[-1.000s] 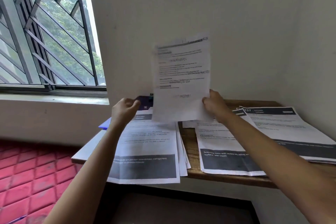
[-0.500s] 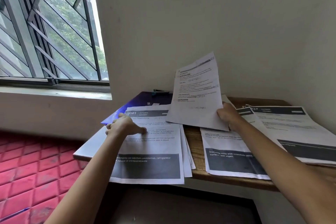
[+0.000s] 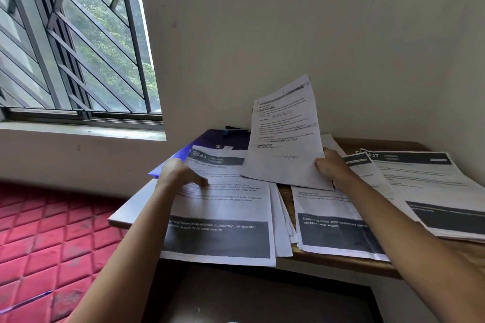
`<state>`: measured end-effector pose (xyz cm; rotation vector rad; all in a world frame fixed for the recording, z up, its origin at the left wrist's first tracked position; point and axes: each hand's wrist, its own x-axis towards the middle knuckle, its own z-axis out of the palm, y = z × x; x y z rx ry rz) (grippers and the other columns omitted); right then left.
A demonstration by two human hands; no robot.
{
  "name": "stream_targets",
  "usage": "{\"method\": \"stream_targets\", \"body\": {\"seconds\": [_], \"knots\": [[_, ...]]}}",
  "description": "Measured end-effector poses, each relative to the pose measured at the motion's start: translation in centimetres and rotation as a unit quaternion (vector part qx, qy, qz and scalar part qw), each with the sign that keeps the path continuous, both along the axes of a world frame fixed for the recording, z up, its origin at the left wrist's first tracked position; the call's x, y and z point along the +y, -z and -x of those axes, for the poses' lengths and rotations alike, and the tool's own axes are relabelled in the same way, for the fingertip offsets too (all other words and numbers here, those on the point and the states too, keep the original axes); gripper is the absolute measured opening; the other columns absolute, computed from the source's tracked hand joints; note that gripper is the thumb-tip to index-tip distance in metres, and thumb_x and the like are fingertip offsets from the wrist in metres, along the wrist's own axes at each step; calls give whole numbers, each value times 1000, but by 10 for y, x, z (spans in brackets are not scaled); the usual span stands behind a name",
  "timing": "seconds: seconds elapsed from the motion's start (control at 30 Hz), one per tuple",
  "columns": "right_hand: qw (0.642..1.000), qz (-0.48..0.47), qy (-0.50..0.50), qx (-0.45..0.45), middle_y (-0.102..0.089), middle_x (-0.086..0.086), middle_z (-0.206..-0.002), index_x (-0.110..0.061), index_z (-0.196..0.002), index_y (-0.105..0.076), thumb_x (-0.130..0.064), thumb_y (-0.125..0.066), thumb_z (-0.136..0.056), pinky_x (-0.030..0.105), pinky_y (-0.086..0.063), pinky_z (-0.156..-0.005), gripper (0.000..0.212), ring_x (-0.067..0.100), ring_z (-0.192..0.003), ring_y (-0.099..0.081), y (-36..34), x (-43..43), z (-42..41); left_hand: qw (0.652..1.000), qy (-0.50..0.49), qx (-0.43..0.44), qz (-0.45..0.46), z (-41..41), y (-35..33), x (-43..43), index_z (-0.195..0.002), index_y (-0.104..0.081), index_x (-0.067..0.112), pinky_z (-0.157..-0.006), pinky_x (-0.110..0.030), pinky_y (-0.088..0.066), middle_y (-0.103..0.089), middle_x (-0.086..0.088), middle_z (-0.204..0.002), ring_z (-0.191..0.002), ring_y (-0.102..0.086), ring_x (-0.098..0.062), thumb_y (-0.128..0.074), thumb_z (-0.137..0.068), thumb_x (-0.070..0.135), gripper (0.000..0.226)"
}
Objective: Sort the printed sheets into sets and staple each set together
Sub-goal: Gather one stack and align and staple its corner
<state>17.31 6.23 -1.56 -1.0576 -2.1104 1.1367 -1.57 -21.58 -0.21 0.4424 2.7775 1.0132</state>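
Observation:
My right hand (image 3: 332, 169) grips the lower right edge of a printed sheet (image 3: 284, 134) and holds it tilted up above the wooden table (image 3: 341, 262). My left hand (image 3: 181, 173) rests on the left stack of sheets (image 3: 223, 207), whose top page is headed 2641, with its fingers lying on the text. A middle stack (image 3: 333, 228) and a right stack (image 3: 425, 186) lie flat on the table. A small dark stapler (image 3: 232, 129) sits at the back by the wall, partly hidden by the raised sheet.
A purple folder (image 3: 223, 139) lies under the left stack at the back. The left stack overhangs the table's front edge. A barred window (image 3: 73, 39) is on the left, a wall corner stands behind the table, and red patterned floor (image 3: 39, 238) lies below left.
My right hand has lowered the sheet from upright in front of the wall and swung it right. My left hand let go and came down onto the left stack.

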Motion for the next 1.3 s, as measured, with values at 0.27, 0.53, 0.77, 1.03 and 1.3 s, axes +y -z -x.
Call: {"method": "stream_targets", "body": {"seconds": [0.27, 0.53, 0.77, 1.03, 1.3], "knots": [[1000, 7, -3, 17, -58, 17, -129, -5, -131, -53, 2, -43, -90, 28, -44, -82, 43, 34, -113, -56, -2, 0, -1, 952, 61, -144, -265, 0, 4, -23, -96, -70, -5, -67, -35, -61, -72, -22, -91, -65, -70, -28, -81, -63, -6, 35], [997, 31, -34, 62, -59, 15, -125, -4, -130, -53, 3, -46, -93, 33, -48, -87, 38, 32, -110, -57, -7, -6, 2, 941, 55, -102, -318, 6, -12, -65, -90, -66, 1, -81, -44, -57, -70, -24, -98, -84, -69, -38, -80, -68, 0, 26], [998, 10, -68, -9, -60, 19, -121, -1, -127, -54, 4, -48, -89, 32, -49, -80, 38, 33, -101, -58, -18, -17, 19, 936, 39, -33, -347, 22, -39, -115, -100, -69, 3, -84, -52, -56, -73, -18, -96, -86, -71, -37, -86, -36, 32, 72], [991, -40, -101, -83, -62, 20, -115, 4, -120, -55, 0, -54, -85, 29, -50, -73, 35, 32, -96, -61, -12, -46, 43, 926, 17, -22, -376, 19, -62, -143, -96, -64, 5, -62, -34, -59, -70, -19, -98, -71, -70, -27, -76, -74, 3, 25], [984, -117, -66, -120, -59, 20, -122, 3, -121, -55, -4, -52, -87, 26, -42, -75, 35, 34, -109, -57, -11, -52, 45, 914, 12, -44, -404, 10, -69, -152, -98, -64, 3, -45, -27, -56, -71, -11, -82, -53, -69, -17, -75, -76, 2, 24]]}}
